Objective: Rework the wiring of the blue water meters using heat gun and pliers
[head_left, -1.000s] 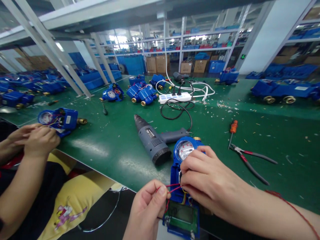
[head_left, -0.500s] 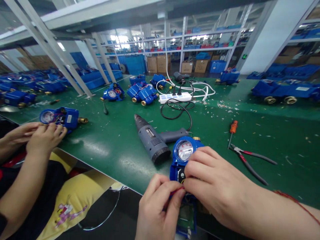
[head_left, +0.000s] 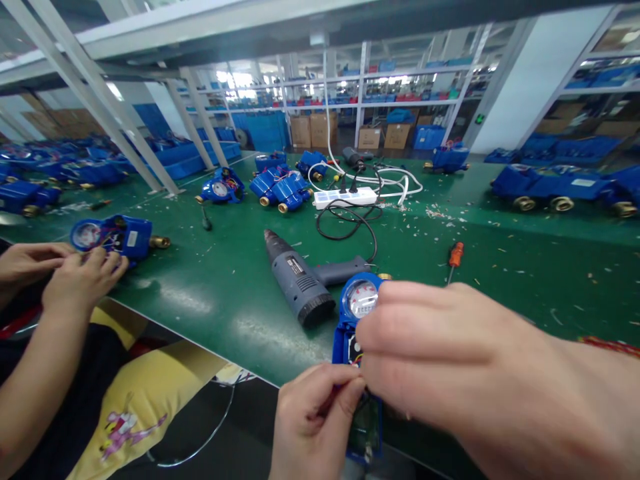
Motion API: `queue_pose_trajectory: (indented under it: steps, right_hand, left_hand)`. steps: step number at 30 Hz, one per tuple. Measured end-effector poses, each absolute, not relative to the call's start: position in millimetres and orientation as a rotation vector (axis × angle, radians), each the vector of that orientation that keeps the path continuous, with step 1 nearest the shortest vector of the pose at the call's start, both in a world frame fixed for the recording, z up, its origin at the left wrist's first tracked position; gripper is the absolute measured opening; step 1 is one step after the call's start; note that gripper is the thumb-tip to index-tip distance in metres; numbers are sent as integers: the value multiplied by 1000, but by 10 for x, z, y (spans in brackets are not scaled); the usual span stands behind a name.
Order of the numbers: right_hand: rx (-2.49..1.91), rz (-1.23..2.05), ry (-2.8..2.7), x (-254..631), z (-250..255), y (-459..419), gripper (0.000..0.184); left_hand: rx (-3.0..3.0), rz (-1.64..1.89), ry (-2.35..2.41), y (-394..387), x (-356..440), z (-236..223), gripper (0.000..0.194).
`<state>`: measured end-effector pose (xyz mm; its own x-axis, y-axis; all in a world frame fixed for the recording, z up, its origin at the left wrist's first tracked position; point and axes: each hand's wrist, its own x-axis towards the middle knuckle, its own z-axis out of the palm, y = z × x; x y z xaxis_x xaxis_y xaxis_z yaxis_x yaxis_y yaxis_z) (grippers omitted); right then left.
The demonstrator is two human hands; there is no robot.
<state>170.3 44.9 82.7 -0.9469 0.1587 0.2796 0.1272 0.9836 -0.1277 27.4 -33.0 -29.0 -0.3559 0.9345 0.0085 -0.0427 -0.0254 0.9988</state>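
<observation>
Heat-gun label point(head_left: 296, 265), meter dial point(head_left: 361, 299), text unreadable

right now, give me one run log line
left hand: thumb and forefinger pinched together, grip contents unclear | right hand: covering part of blue meter | heat gun: on green bench beside meter

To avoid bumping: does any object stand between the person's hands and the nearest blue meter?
Nothing visible does: the left hand and right hand are at the meter, and the heat gun lies beside it.
</observation>
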Motion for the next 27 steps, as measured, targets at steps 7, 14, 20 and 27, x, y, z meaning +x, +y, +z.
queue_pose_trajectory:
  steps: [7, 14, 20, 27]
  right_hand:
    - [-1122, -312, -2371, 2403, 415, 806, 31]
    - [-1139, -483, -2499, 2517, 80, 822, 19]
    - [-657, 288, -2609, 1790, 173, 446, 10]
    - [-856, 347, -2227, 1795, 59, 580, 22]
  left_hand:
    - [1168, 1437, 1556, -349, 224, -321, 13]
    - [1141, 1427, 1576, -327, 189, -280, 20]
    - [1187, 1493, 1568, -348, 114, -327, 20]
    - [892, 1521, 1427, -352, -15, -416, 28]
